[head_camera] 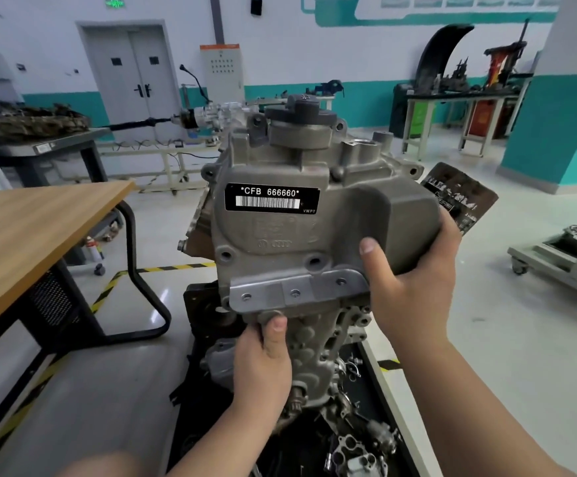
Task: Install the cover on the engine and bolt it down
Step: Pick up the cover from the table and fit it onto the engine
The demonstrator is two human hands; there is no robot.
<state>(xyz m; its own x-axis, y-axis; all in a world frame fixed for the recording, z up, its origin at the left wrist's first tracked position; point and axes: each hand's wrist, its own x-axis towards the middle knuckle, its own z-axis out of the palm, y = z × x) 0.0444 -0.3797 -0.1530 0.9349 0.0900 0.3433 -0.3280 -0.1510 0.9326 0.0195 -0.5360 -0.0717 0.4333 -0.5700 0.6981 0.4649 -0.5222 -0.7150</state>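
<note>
A grey cast-aluminium cover [280, 242] with a black label reading CFB 666660 and a dark filler cap on top stands upright against the end of the engine [318, 359]. My left hand [263, 359] grips its lower edge from beneath, thumb up on a lug. Around the bulging right corner my right hand [414, 280] is wrapped, thumb on the face. Several bolt holes in the cover's flange show no bolts.
A black tray [376, 438] under the engine holds loose metal parts and brackets. A wooden-topped table [32, 228] with a black frame stands at the left. A dark oil filter [459, 197] sticks out behind the cover at the right. Benches and a grey cart stand farther off.
</note>
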